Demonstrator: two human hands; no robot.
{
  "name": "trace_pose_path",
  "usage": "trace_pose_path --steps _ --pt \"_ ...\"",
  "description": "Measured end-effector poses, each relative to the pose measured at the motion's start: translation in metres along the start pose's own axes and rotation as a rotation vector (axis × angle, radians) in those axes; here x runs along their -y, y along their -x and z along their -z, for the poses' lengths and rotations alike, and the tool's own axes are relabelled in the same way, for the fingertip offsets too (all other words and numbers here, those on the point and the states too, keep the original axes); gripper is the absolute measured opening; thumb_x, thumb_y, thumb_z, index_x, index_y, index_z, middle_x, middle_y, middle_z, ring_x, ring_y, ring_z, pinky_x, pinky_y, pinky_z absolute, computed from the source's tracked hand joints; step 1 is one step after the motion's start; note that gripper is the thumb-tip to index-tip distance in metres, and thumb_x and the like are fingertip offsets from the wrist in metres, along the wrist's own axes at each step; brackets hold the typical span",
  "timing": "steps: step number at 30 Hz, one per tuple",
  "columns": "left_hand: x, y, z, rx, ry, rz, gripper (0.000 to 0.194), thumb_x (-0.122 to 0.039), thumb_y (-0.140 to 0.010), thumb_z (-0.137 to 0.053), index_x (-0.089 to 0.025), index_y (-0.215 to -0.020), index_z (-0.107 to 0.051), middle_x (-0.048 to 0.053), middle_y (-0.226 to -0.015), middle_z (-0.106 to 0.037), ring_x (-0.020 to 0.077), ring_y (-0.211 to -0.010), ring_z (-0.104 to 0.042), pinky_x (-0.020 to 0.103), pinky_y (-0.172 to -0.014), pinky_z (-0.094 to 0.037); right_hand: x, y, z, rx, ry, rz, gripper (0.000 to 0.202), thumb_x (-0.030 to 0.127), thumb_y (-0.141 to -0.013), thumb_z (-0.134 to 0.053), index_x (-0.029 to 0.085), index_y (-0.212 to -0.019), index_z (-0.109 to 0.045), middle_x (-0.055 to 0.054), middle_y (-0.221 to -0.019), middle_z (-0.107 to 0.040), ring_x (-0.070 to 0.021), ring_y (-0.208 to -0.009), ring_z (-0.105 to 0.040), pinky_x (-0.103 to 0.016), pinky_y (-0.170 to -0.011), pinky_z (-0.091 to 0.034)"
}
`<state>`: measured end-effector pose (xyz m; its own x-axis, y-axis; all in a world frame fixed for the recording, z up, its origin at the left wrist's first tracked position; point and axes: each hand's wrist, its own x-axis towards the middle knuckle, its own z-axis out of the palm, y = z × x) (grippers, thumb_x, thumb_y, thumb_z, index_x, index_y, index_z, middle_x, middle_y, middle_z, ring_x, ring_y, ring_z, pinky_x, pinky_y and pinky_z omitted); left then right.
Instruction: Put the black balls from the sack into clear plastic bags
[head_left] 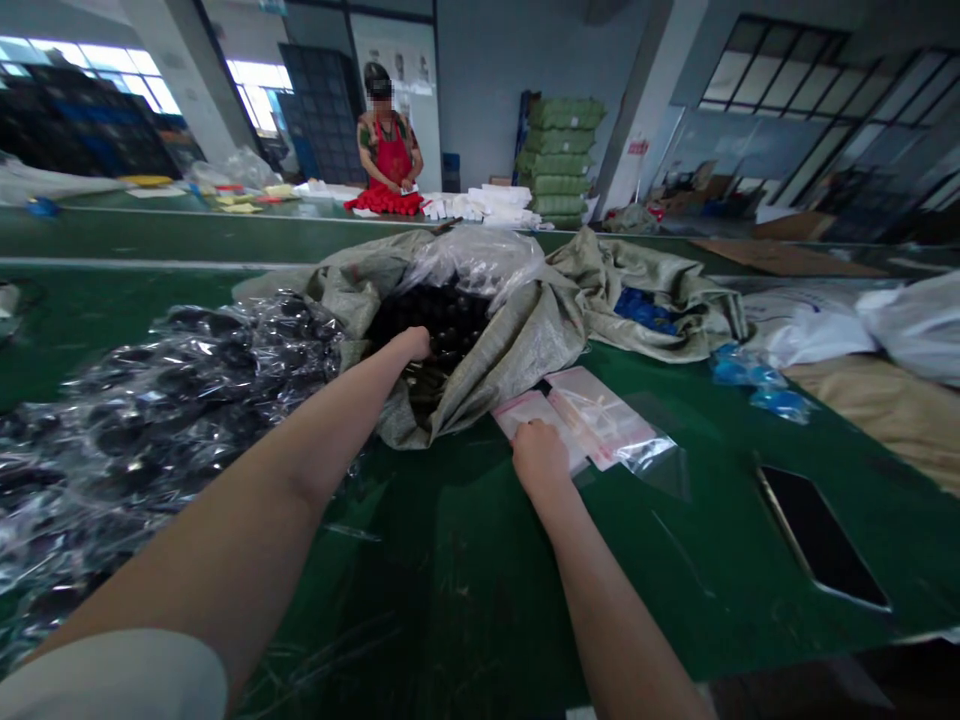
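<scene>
My left hand [412,345] reaches into the mouth of an open woven sack [517,335] that holds dark round pieces [450,310]; its fingertips are hidden, so any hold cannot be made out. Clear plastic [480,258] lies over the sack's back edge. My right hand [538,450] rests on the near end of a stack of clear bags with pinkish edges [525,408], its fingers curled and partly hidden. Beside it lie more flat clear bags [600,415]. On the left spreads a large heap of dark pieces wrapped in clear plastic [187,390].
A second woven sack [675,345] holds blue pieces [646,310]. Blue wrapped items [757,375], a phone [821,535] and white bags [810,325] lie to the right. Across the green table [450,560], a person in a red apron [391,155] handles items near red and white piles.
</scene>
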<state>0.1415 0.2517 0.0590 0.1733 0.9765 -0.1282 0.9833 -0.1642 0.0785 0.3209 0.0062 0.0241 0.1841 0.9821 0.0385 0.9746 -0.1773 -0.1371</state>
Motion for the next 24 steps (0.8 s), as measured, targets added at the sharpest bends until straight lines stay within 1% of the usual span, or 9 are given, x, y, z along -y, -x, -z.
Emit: trace_pose_path --steps 2,5,7,8,11,14,18,21,24 --pt "0.002 0.007 0.008 -0.060 0.009 0.017 0.045 -0.036 -0.066 -0.075 -0.011 -0.103 -0.072 0.023 -0.106 -0.068 0.0356 -0.098 -0.066 0.036 -0.078 -0.052 0.001 0.001 0.001 0.003 0.017 0.006 0.028 0.010 -0.089 -0.044 0.010 -0.097 -0.072 -0.022 -0.102 -0.066 -0.0323 -0.096 -0.063 -0.036 -0.069 -0.049" --pt "0.003 0.045 0.030 -0.311 0.095 -0.034 0.043 -0.041 -0.076 -0.066 -0.011 -0.108 -0.069 0.022 -0.110 -0.067 0.0367 -0.101 -0.064 0.043 -0.085 -0.049 0.001 0.002 0.004 0.012 0.025 0.005 0.035 0.005 -0.088 -0.038 0.010 -0.097 -0.072 -0.022 -0.099 -0.068 -0.0300 -0.094 -0.065 -0.035 -0.071 -0.049" --pt "0.004 0.088 0.037 -0.419 0.220 -0.222 0.042 -0.042 -0.079 -0.064 -0.016 -0.112 -0.067 0.015 -0.112 -0.067 0.0315 -0.102 -0.063 0.041 -0.091 -0.047 0.001 0.002 0.004 0.018 0.012 0.005 0.035 0.004 -0.088 -0.037 0.009 -0.096 -0.071 -0.022 -0.097 -0.069 -0.0301 -0.093 -0.066 -0.035 -0.071 -0.049" --pt "0.006 0.114 0.036 -0.400 0.300 -0.332 0.043 -0.043 -0.079 -0.065 -0.018 -0.113 -0.067 0.011 -0.112 -0.068 0.0286 -0.102 -0.063 0.038 -0.092 -0.047 0.001 0.001 0.004 0.017 0.004 0.003 0.035 0.005 -0.087 -0.038 0.008 -0.096 -0.071 -0.022 -0.096 -0.069 -0.0302 -0.092 -0.067 -0.035 -0.071 -0.049" --pt "0.012 0.186 0.007 -0.199 0.473 -0.552 0.045 -0.045 -0.073 -0.071 -0.021 -0.112 -0.069 0.008 -0.105 -0.071 0.0259 -0.095 -0.065 0.034 -0.090 -0.048 0.001 -0.001 0.002 0.003 -0.013 -0.021 0.032 0.006 -0.087 -0.040 0.009 -0.096 -0.070 -0.022 -0.094 -0.070 -0.0293 -0.091 -0.068 -0.035 -0.071 -0.049" --pt "0.019 0.229 -0.040 -0.083 0.447 -0.561 0.042 -0.038 -0.076 -0.069 -0.024 -0.116 -0.068 0.010 -0.115 -0.068 0.0272 -0.100 -0.064 0.035 -0.092 -0.047 0.000 -0.004 -0.001 -0.022 -0.021 -0.037 0.025 0.012 -0.088 -0.045 0.011 -0.095 -0.070 -0.021 -0.097 -0.070 -0.0293 -0.092 -0.067 -0.034 -0.072 -0.048" --pt "0.024 0.239 -0.076 -0.075 0.364 -0.421 0.046 -0.035 -0.079 -0.065 -0.023 -0.123 -0.063 0.012 -0.125 -0.063 0.0300 -0.102 -0.064 0.038 -0.090 -0.047 -0.003 -0.006 0.001 -0.051 -0.045 -0.071 0.019 0.025 -0.089 -0.055 0.013 -0.094 -0.069 -0.018 -0.097 -0.071 -0.0288 -0.090 -0.067 -0.034 -0.071 -0.047" --pt "0.022 0.233 -0.070 -0.122 0.477 -0.400 0.046 -0.040 -0.074 -0.070 -0.021 -0.116 -0.068 0.012 -0.118 -0.067 0.0290 -0.101 -0.065 0.034 -0.086 -0.048 -0.001 -0.003 0.007 -0.139 -0.061 -0.086 0.020 0.029 -0.090 -0.055 0.015 -0.090 -0.069 -0.017 -0.090 -0.072 -0.0277 -0.085 -0.068 -0.034 -0.070 -0.046" --pt "0.015 0.227 -0.053 -0.126 0.708 -0.390 0.039 -0.050 -0.077 -0.065 -0.020 -0.100 -0.075 0.009 -0.101 -0.073 0.0240 -0.088 -0.067 0.029 -0.076 -0.049 0.008 0.005 0.011 -0.303 -0.165 0.018 0.019 0.027 -0.090 -0.056 0.014 -0.086 -0.069 -0.014 -0.084 -0.072 -0.0244 -0.078 -0.068 -0.033 -0.070 -0.047"
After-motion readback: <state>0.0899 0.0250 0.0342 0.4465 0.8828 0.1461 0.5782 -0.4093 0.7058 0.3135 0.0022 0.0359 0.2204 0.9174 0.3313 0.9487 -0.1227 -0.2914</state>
